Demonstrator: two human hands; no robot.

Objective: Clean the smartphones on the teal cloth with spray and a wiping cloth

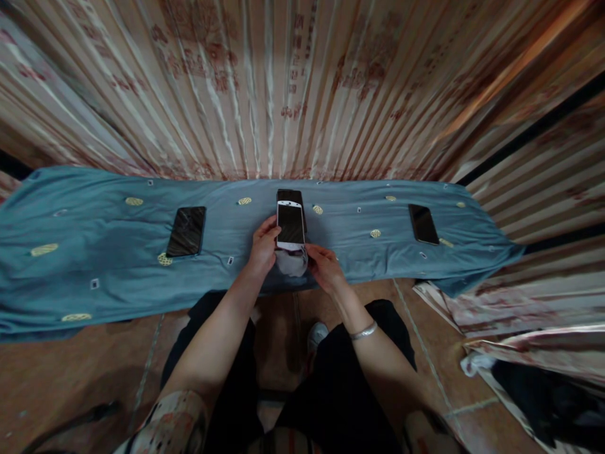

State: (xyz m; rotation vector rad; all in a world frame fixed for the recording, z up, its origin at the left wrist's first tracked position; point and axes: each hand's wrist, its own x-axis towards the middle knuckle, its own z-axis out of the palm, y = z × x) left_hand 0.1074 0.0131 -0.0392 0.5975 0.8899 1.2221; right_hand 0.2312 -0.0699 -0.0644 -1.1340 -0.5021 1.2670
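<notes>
holding a white phone (290, 225) upright over the blue cloth (94, 265), the left hand (263, 249) is gripping its left edge. the right hand (325, 268) is pinching a pale rag (292, 261) just below the phone. a black phone (297, 197) is lying right behind.

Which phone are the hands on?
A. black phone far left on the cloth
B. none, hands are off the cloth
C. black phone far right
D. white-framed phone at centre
D: the left hand grips the side of the white-framed phone while the right hand is at its lower end by a pale cloth; the black phones at left and right lie untouched on the blue cloth.
</notes>
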